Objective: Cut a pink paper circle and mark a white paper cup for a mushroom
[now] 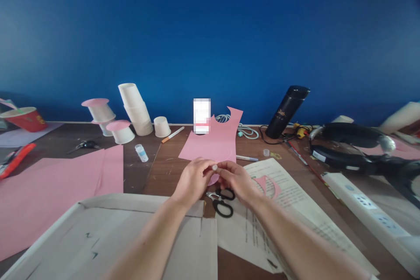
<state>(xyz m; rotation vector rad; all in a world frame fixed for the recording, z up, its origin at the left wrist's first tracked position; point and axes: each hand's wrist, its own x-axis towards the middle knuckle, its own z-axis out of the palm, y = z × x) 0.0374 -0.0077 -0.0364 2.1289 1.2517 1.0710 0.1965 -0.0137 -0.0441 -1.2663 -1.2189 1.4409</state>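
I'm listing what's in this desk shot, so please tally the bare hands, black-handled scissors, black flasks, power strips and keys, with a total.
Bare hands (left hand and right hand): 2
Black-handled scissors: 1
Black flask: 1
Power strip: 1
Key: 1
Total: 6

There are two bare hands [193,178] and one pair of black-handled scissors [215,201]. There is one black flask [286,113], one red paper cup [28,120] and one power strip [372,214].

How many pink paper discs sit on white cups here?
3: the top disc on the two-cup stack, the middle disc between its cups, and the front disc on a single cup. More may be hidden.
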